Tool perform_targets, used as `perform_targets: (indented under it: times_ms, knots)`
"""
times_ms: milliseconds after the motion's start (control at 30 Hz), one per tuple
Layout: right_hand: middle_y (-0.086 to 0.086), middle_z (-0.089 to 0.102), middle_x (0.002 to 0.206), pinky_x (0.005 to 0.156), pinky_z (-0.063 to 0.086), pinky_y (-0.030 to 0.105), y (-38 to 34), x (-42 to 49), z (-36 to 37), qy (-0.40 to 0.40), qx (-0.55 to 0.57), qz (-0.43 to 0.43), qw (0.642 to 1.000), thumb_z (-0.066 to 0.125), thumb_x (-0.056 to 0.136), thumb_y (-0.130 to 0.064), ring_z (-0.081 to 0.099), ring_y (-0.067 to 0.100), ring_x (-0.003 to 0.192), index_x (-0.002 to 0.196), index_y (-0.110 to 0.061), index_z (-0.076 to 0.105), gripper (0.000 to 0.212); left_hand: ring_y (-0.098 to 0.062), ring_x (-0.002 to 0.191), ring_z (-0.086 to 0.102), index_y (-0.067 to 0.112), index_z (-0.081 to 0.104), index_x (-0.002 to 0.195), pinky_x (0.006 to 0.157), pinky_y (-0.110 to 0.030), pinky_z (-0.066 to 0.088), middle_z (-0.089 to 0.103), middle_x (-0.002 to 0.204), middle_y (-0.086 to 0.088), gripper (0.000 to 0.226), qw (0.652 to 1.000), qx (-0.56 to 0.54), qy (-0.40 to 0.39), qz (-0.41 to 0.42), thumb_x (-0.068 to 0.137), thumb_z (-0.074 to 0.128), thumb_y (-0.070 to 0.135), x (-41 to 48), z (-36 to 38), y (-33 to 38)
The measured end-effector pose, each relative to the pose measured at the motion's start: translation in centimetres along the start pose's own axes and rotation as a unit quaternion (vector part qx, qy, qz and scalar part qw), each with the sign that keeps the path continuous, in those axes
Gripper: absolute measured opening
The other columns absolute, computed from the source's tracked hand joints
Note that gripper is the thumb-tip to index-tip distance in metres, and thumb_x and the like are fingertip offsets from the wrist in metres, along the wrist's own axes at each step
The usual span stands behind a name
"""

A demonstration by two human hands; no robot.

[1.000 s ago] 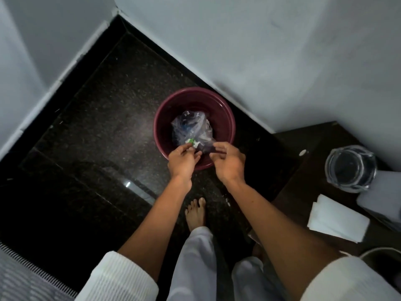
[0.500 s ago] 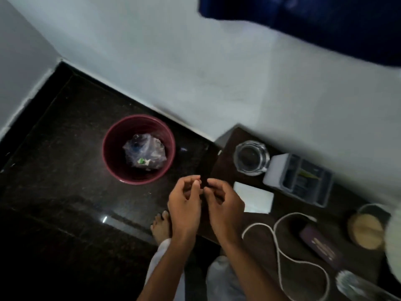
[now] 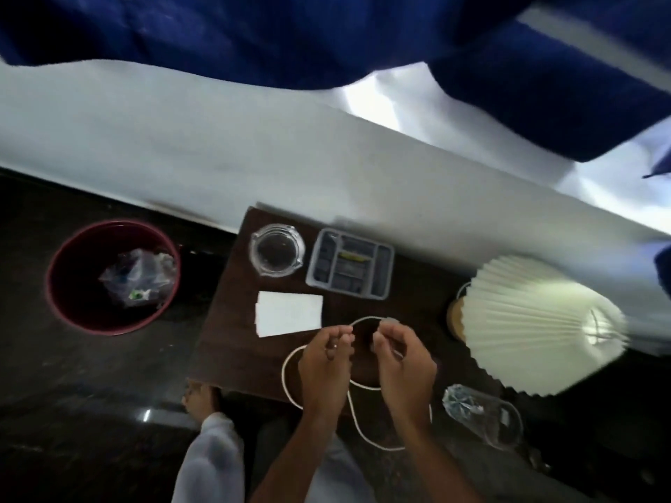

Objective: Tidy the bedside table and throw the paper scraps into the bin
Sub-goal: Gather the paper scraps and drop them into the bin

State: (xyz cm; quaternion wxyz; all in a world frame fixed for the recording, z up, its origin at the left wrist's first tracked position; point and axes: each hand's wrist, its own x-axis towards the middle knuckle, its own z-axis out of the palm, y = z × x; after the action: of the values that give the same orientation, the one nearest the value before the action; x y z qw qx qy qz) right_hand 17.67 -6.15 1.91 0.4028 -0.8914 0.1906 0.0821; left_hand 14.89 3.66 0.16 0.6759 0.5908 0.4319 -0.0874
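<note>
A: Where do things stand on the bedside table?

B: Both hands hover over its front part. The left hand has its fingertips pinched together, the right hand likewise, but whether either pinches a scrap I cannot tell; it is too blurred.

A: And the bin?

B: On the dark floor, just left of the table, holding a crumpled clear bag and a small green-and-white scrap.

A: What looks like the step in hand?

B: I'd judge it is dealing with the white cable, which loops loosely under both hands and trails off the front edge. Beyond it lie the white paper pad, the glass ashtray and the grey organiser tray, with the pleated lamp to the right.

A: How to do it well?

B: Gather the cable in even coils between the two hands, starting from the end that hangs off the edge, so it doesn't drag. Keep it clear of the glass jug lying near the right front corner, which could roll, and set the coil beside the tray
</note>
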Motion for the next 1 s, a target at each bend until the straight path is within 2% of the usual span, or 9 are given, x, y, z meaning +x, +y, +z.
perform_targets:
  times_ms: [67, 133, 267, 400, 500, 633, 767, 867, 1000]
  knots:
    - [-0.009, 0.071, 0.092, 0.074, 0.050, 0.007, 0.8, 1.6, -1.1, 0.003, 0.010, 0.001, 1.000, 0.069, 0.089, -0.011, 0.066, -0.006, 0.082, 0.103, -0.015, 0.072, 0.015, -0.009, 0.084, 0.074, 0.030, 0.071, 0.091, 0.080, -0.035, 0.060, 0.077, 0.089, 0.007, 0.027, 1.000, 0.010, -0.011, 0.013, 0.096, 0.058, 0.007, 0.1, 2.0, -0.2]
    - [-0.007, 0.072, 0.094, 0.073, 0.051, 0.006, 1.7, 3.4, -1.8, 0.003, 0.012, -0.005, 1.000, 0.067, 0.091, -0.012, 0.066, -0.009, 0.080, 0.107, -0.015, 0.070, 0.017, -0.011, 0.091, 0.074, 0.028, 0.073, 0.097, 0.085, -0.037, 0.060, 0.077, 0.094, 0.007, 0.027, 0.999, 0.029, -0.015, 0.028, 0.097, 0.056, 0.008, 0.3, 4.0, -0.6]
    - [-0.002, 0.071, 0.107, 0.082, 0.048, 0.012, 3.2, 6.6, -1.5, -0.027, -0.011, -0.008, 1.000, 0.064, 0.093, -0.015, 0.066, 0.007, 0.096, 0.116, -0.015, 0.068, 0.023, -0.013, 0.103, 0.071, 0.021, 0.073, 0.112, 0.096, -0.045, 0.056, 0.076, 0.107, 0.004, 0.023, 0.994, 0.090, -0.009, 0.068, 0.098, 0.057, 0.012, 0.9, 7.2, -1.4]
    - [0.004, 0.069, 0.114, 0.087, 0.043, 0.017, 4.0, 9.0, -0.3, -0.073, -0.035, -0.032, 0.996, 0.060, 0.095, -0.012, 0.063, 0.013, 0.104, 0.120, -0.012, 0.065, 0.025, -0.014, 0.107, 0.068, 0.017, 0.073, 0.117, 0.101, -0.043, 0.052, 0.075, 0.113, 0.001, 0.027, 0.992, 0.103, 0.010, 0.069, 0.098, 0.056, 0.011, 1.8, 9.1, -1.5]
    - [0.008, 0.067, 0.114, 0.089, 0.049, 0.023, 4.4, 10.7, 0.9, -0.075, -0.050, -0.085, 0.992, 0.060, 0.095, -0.009, 0.063, 0.017, 0.104, 0.120, -0.010, 0.064, 0.025, -0.015, 0.110, 0.067, 0.017, 0.073, 0.118, 0.103, -0.041, 0.051, 0.075, 0.115, 0.000, 0.029, 0.992, 0.108, 0.028, 0.056, 0.098, 0.055, 0.010, 2.6, 10.0, -1.7]
    - [0.009, 0.059, 0.125, 0.099, 0.049, 0.029, 4.0, 13.1, 1.8, -0.118, -0.093, -0.100, 0.984, 0.058, 0.095, -0.008, 0.058, 0.021, 0.115, 0.125, -0.012, 0.060, 0.030, -0.017, 0.109, 0.068, 0.018, 0.073, 0.117, 0.102, -0.043, 0.052, 0.075, 0.114, -0.001, 0.030, 0.992, 0.110, 0.039, 0.042, 0.095, 0.055, 0.010, 3.5, 10.5, -2.2]
    - [0.009, 0.051, 0.136, 0.106, 0.045, 0.038, 3.8, 14.7, 2.4, -0.164, -0.157, -0.103, 0.968, 0.057, 0.095, -0.008, 0.049, 0.025, 0.126, 0.130, -0.015, 0.058, 0.035, -0.014, 0.104, 0.069, 0.017, 0.075, 0.114, 0.100, -0.038, 0.054, 0.076, 0.109, 0.000, 0.029, 0.994, 0.091, 0.044, 0.043, 0.095, 0.055, 0.007, 3.7, 10.6, -2.5]
    - [0.009, 0.050, 0.135, 0.104, 0.045, 0.038, 4.5, 15.0, 2.7, -0.174, -0.185, -0.086, 0.963, 0.057, 0.097, -0.012, 0.050, 0.025, 0.123, 0.126, -0.011, 0.061, 0.030, -0.013, 0.100, 0.071, 0.014, 0.074, 0.115, 0.096, -0.032, 0.056, 0.076, 0.108, -0.002, 0.028, 0.997, 0.057, 0.039, 0.034, 0.096, 0.055, 0.005, 3.7, 10.8, -2.7]
    - [0.008, 0.062, 0.116, 0.093, 0.050, 0.035, 5.2, 14.3, 2.0, -0.153, -0.122, -0.065, 0.979, 0.060, 0.096, -0.015, 0.060, 0.020, 0.105, 0.105, -0.008, 0.069, 0.015, -0.008, 0.092, 0.073, 0.011, 0.073, 0.115, 0.084, -0.021, 0.056, 0.076, 0.104, -0.003, 0.026, 0.999, 0.007, 0.029, 0.019, 0.098, 0.055, 0.003, 3.7, 10.6, -2.7]
